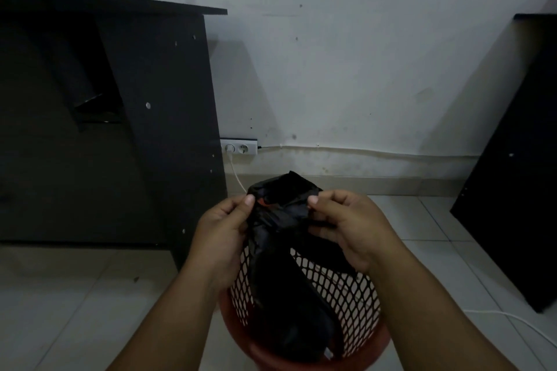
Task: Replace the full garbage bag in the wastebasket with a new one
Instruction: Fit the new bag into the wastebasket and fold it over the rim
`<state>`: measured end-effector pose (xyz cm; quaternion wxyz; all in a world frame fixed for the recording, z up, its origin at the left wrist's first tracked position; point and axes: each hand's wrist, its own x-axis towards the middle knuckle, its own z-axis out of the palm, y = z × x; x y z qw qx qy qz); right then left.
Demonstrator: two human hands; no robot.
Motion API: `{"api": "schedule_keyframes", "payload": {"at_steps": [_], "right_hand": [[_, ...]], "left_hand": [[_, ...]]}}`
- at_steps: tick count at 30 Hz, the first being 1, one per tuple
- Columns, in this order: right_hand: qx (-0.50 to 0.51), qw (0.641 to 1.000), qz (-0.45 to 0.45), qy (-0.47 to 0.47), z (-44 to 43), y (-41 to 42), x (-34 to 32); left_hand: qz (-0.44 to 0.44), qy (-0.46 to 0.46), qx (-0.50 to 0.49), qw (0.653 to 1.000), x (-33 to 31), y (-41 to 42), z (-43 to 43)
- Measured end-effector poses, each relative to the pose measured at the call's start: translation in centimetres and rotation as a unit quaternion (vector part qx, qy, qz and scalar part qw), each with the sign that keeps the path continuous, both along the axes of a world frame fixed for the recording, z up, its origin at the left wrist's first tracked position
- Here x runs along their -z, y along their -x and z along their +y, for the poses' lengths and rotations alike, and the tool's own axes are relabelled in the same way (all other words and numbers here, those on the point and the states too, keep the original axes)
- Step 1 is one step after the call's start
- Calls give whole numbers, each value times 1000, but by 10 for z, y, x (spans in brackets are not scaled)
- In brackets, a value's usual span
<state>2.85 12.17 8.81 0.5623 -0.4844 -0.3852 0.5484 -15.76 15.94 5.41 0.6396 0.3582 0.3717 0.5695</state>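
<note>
A red mesh wastebasket (304, 304) is seen on the pale tiled floor (75, 295), low in the middle of the view; no brand, label or legible writing is made out on it or on anything around it. A black garbage bag (280, 238) is held above the wastebasket and hangs down across its mesh side; whether the lower end lies inside or outside the mesh cannot be told in the dim light. Directly over the wastebasket the left hand (223, 229) and the right hand (346, 223) are set a little apart, each pinched shut on the upper edge of the bag between thumb and bent fingers, with both forearms reaching in from below. To the left of the wastebasket a dark desk (114, 129) stands near it, its side panel close to the left wrist. Behind the wastebasket a white wall socket (239, 147) is mounted low on the wall (346, 54). To the right, well apart, a dark board (518, 159) leans; open tiled floor lies between it and the wastebasket, crossed by a white cable (518, 328).
</note>
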Motion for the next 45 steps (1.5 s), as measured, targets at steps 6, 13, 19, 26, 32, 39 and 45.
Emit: {"api": "schedule_keyframes", "payload": {"at_steps": [6, 13, 19, 26, 32, 39, 45], "right_hand": [[-3, 997, 11, 71, 1, 5, 29], [88, 977, -172, 90, 0, -1, 39], [88, 976, -176, 98, 3, -1, 41], [-49, 930, -359, 56, 9, 0, 55], [103, 968, -216, 80, 18, -30, 59], [35, 685, -710, 161, 21, -39, 57], [1, 787, -616, -38, 16, -15, 50]], "left_hand": [[-37, 92, 26, 995, 27, 2, 4], [-36, 136, 41, 989, 36, -2, 4], [-7, 120, 75, 990, 32, -7, 3], [60, 56, 93, 992, 35, -10, 5], [186, 16, 49, 981, 36, 7, 13], [196, 18, 30, 980, 40, 4, 18], [135, 25, 47, 989, 45, -1, 17]]}}
